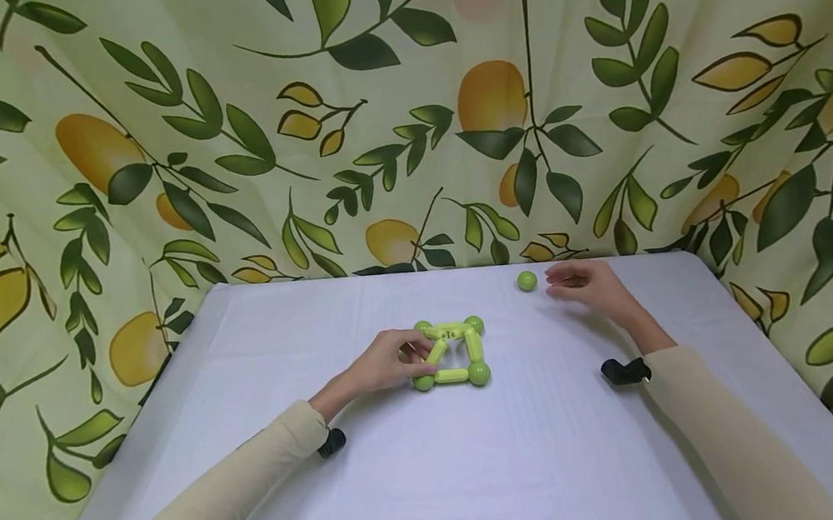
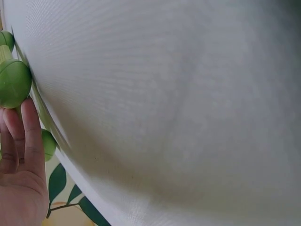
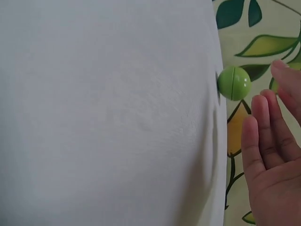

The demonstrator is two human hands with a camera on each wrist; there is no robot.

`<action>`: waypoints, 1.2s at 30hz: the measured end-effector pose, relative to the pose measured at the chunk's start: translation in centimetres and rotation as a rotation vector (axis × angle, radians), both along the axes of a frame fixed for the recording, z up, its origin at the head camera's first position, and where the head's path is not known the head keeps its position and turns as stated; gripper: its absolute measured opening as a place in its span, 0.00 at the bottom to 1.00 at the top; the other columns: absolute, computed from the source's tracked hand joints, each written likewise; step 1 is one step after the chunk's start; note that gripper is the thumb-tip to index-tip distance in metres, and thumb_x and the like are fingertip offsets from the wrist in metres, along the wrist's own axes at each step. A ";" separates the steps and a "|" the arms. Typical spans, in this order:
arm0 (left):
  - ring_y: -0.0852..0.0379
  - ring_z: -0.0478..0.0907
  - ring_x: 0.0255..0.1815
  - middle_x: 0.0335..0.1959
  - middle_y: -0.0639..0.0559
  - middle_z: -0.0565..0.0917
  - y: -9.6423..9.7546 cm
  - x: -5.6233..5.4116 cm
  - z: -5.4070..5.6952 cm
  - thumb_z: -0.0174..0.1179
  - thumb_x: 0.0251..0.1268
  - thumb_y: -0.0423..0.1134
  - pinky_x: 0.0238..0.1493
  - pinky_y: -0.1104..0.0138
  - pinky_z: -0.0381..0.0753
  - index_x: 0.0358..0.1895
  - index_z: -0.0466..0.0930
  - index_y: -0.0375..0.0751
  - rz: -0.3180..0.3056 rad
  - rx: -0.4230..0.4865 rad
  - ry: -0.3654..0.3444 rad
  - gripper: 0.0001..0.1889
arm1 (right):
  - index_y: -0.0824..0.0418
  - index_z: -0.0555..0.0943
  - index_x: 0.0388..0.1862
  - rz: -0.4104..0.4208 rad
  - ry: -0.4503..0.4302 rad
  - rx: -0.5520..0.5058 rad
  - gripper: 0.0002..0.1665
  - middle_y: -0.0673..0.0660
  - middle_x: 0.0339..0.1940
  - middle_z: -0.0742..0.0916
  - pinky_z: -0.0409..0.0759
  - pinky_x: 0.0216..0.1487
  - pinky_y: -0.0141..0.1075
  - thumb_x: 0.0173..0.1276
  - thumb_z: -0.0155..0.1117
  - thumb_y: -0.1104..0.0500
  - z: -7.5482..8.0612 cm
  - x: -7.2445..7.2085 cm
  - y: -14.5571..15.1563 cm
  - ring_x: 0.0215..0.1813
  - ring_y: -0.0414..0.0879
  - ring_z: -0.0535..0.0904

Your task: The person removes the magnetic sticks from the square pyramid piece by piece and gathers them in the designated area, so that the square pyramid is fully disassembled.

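Note:
A square frame of light green rods with darker green balls at its corners (image 1: 475, 345) lies on the white table. My left hand (image 1: 387, 362) grips its left side between thumb and fingers, partly covering that side. One rod slants up inside the square. In the left wrist view, the fingers of the left hand (image 2: 23, 183) are beside a green corner ball (image 2: 14, 84). Near the far edge sits a loose green ball (image 1: 527, 281). My right hand (image 1: 599, 291) is just right of it, thumb and fingers apart; a gap separates the fingertips from the ball (image 3: 234, 83) in the right wrist view.
The table under a white cloth (image 1: 437, 476) spreads around both hands. A curtain with leaves and orange fruit (image 1: 404, 127) hangs behind and along the sides. Black wrist devices (image 1: 625, 371) project beneath both sleeves.

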State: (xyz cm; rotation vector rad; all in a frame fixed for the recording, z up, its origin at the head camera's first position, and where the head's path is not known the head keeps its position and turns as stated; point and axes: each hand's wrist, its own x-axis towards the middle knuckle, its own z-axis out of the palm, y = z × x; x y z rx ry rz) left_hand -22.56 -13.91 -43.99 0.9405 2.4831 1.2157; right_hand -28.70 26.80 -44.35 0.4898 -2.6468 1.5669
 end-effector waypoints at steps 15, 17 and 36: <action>0.60 0.79 0.37 0.37 0.56 0.83 -0.3 -0.2 -0.2 0.75 0.61 0.36 0.41 0.66 0.82 0.45 0.85 0.39 0.000 0.002 0.016 0.12 | 0.75 0.81 0.55 0.190 -0.030 -0.071 0.23 0.71 0.50 0.85 0.82 0.49 0.31 0.64 0.75 0.66 0.2 2.9 -2.6 0.47 0.49 0.85; 0.60 0.79 0.37 0.37 0.57 0.83 -0.3 -0.3 -0.2 0.75 0.61 0.36 0.42 0.66 0.81 0.46 0.85 0.39 -0.002 0.001 0.021 0.12 | 0.76 0.81 0.55 0.217 -0.017 -0.087 0.22 0.72 0.50 0.85 0.82 0.49 0.32 0.64 0.74 0.69 0.3 3.2 -3.3 0.47 0.49 0.85; 0.60 0.78 0.36 0.36 0.55 0.83 -0.2 -0.2 0.0 0.74 0.62 0.35 0.42 0.66 0.81 0.44 0.85 0.37 -0.018 0.016 0.030 0.11 | 0.77 0.81 0.53 0.393 0.030 -0.146 0.20 0.68 0.49 0.86 0.82 0.51 0.36 0.62 0.74 0.74 0.1 2.5 -10.2 0.48 0.61 0.84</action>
